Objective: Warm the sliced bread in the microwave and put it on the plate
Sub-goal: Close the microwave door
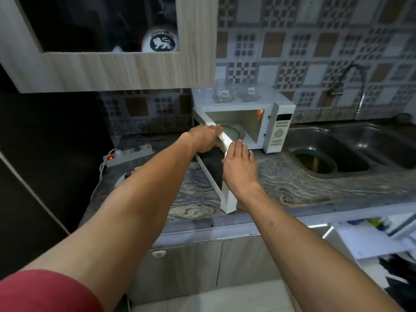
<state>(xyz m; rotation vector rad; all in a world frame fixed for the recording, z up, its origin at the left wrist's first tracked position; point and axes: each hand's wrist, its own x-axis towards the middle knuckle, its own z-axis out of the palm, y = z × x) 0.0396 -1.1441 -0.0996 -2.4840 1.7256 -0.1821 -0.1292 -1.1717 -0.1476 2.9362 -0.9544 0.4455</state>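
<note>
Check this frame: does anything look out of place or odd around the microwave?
Nothing looks spilled or damaged. The microwave door is swung wide open with both hands on it, left hand and right hand. No bread is visible on the turntable.

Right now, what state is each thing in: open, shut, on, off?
Microwave: lit inside, no bread visible inside.
Microwave door: swung wide open.
Left hand: gripping the door's top edge.
Right hand: flat against the door, fingers straight.
Power strip: switch glowing red, on.
Tap: no water visible.
Sink: holds a green bowl.
</note>
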